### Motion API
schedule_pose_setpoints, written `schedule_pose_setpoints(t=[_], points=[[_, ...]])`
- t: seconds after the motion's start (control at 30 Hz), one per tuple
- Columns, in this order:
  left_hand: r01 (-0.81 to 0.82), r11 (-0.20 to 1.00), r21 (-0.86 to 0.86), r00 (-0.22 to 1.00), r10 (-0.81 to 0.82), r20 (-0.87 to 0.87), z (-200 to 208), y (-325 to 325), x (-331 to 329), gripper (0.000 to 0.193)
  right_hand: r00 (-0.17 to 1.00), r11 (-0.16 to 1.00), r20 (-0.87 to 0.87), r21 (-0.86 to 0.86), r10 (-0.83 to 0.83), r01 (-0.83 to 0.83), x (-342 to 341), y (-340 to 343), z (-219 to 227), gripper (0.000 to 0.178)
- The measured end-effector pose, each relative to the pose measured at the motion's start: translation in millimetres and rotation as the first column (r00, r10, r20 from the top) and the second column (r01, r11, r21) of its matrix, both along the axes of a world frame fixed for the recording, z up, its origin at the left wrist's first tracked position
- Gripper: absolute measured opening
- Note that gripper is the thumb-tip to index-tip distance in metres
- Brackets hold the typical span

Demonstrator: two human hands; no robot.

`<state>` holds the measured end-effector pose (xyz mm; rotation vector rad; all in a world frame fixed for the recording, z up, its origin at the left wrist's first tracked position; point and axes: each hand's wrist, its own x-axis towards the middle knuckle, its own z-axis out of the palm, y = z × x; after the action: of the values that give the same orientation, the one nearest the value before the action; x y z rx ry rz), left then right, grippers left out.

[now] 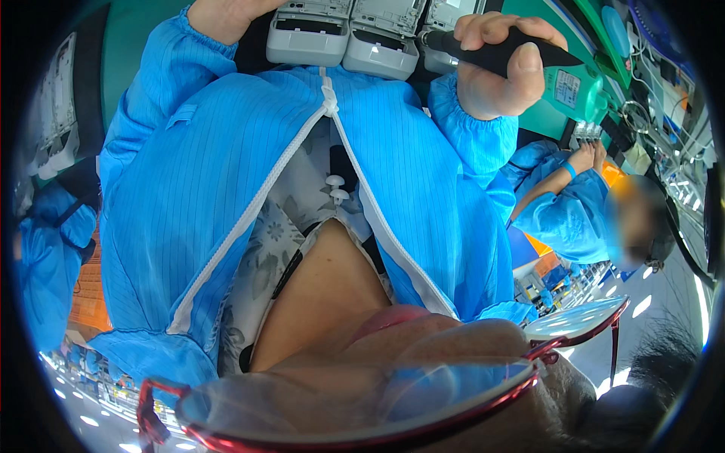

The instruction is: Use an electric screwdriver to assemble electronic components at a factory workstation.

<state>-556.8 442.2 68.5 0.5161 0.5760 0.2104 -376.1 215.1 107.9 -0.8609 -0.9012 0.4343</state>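
My right hand (507, 72) is wrapped round a black tapered hand tool (513, 51). One end of the tool narrows to a point; the other carries a dark collar close to a grey-white plastic housing (445, 60). I cannot tell whether the collar touches it. At the top edge is my left hand (226, 16), beside another grey-white housing (308, 44); its fingers are mostly cut off by the picture's edge. Between these two stands a third such housing (381, 57), with a dark slot in its front.
A green case with a label (570, 92) lies right of my right hand on the green work surface (124, 53). Co-workers in blue smocks sit on the right (563, 208) and left (57, 264). Cables and equipment (664, 113) crowd the far right. More pale housings (57, 113) stand at left.
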Motion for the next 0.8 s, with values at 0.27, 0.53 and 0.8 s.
schedule_pose_setpoints(t=[0.27, 0.53, 0.8], points=[[0.128, 0.972, -0.196, 0.977, -0.09, 0.194, -1, 8, -3, 0.04, 0.999, 0.999, -0.011, -0.023, 0.038, -0.038, 3, -9, -2, 0.033], [0.038, 0.971, -0.237, 0.996, -0.018, 0.088, 7, 7, 1, 0.03, 0.994, 0.994, -0.053, -0.053, 0.09, -0.093, 4, -4, -10, 0.033], [-0.009, 0.956, -0.293, 0.991, 0.048, 0.125, -18, 30, -16, 0.034, 0.993, 0.925, -0.087, -0.364, 0.083, -0.109, -30, 32, 15, 0.043]])
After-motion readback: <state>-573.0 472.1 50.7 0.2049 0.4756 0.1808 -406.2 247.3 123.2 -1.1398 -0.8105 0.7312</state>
